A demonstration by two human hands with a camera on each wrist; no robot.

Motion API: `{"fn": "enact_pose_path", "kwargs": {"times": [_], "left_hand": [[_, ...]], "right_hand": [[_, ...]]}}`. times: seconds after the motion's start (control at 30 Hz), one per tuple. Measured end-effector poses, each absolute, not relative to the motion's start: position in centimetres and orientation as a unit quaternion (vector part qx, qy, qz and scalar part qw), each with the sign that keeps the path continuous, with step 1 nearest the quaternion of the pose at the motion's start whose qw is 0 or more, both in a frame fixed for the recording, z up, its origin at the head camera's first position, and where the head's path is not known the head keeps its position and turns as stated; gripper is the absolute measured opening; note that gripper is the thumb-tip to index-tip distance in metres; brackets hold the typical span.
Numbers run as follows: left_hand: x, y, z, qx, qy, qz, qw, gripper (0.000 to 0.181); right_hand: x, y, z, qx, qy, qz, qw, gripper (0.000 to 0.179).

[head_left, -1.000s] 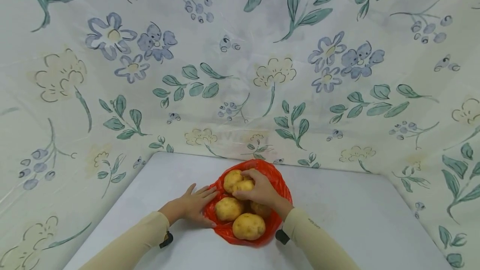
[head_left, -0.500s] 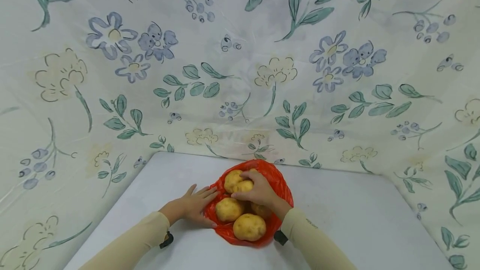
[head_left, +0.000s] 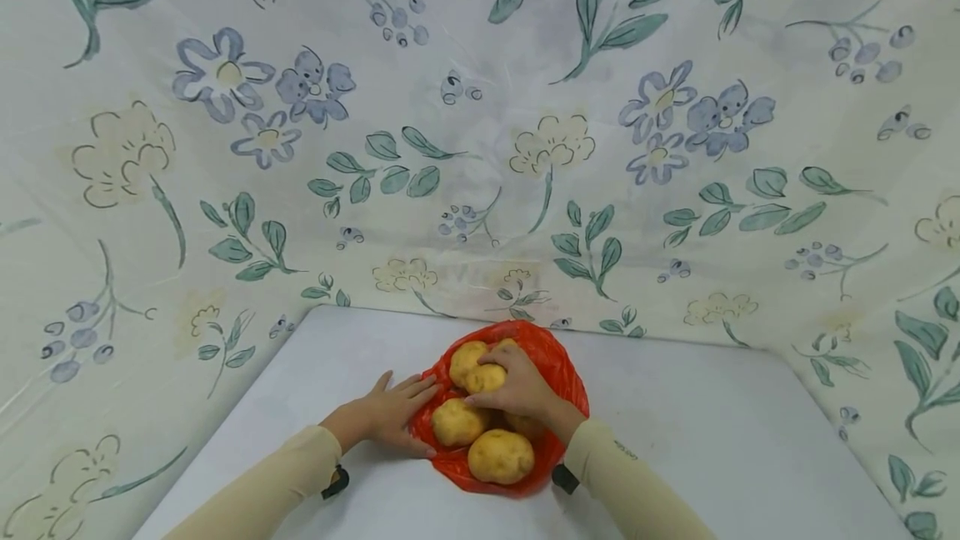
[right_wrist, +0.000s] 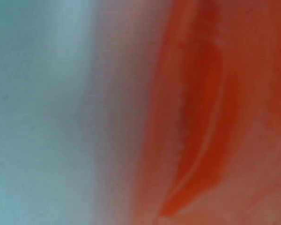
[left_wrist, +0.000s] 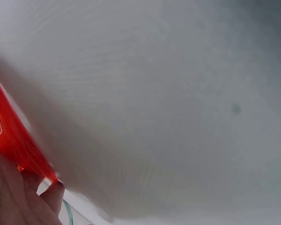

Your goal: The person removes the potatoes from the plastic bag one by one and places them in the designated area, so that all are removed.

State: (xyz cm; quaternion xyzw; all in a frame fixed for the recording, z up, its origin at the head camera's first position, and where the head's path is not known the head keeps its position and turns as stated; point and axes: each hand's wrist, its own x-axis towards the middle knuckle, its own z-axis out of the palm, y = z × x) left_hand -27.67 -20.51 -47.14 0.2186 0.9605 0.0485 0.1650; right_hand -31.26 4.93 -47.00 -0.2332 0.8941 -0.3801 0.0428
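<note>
A red plastic bag (head_left: 553, 357), spread wide at the top, lies on the table with several potatoes in it. My right hand (head_left: 523, 386) reaches in from the right and grips one potato (head_left: 486, 377) between thumb and fingers. Another potato (head_left: 465, 361) lies just behind it, and two larger ones, a left potato (head_left: 457, 422) and a front potato (head_left: 501, 457), sit nearer me. My left hand (head_left: 390, 413) rests at the bag's left edge, fingers extended and touching the plastic. In the left wrist view its fingers (left_wrist: 25, 197) meet the red plastic. The right wrist view holds only blurred red bag and table.
The white table (head_left: 675, 423) stretches out on both sides of the bag. Floral-printed sheeting (head_left: 480, 190) rises behind the table and along its sides. Each wrist carries a small dark device, such as the left wrist camera (head_left: 335, 482).
Both hands, the bag and the potatoes stay nearly in place. The whole head view shifts very slightly.
</note>
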Motion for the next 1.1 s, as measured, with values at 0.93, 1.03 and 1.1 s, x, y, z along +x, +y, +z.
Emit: {"fn": "enact_pose_path", "kwargs": {"times": [0.93,1.03,1.1], "left_hand": [[-28.5,-20.4,-47.3,0.212,0.958,0.065,0.183,0.104],[-28.5,-20.4,-47.4,0.213,0.957,0.068,0.182,0.104],[-28.5,-20.4,-47.3,0.214,0.958,0.065,0.181,0.104]], "right_hand": [[-30.9,5.3,-44.9,-0.23,0.892,-0.384,0.071,0.069],[-30.8,5.4,-44.4,-0.227,0.893,-0.382,0.074,0.07],[-30.9,5.6,-43.9,-0.234,0.892,-0.38,0.074,0.07]]}}
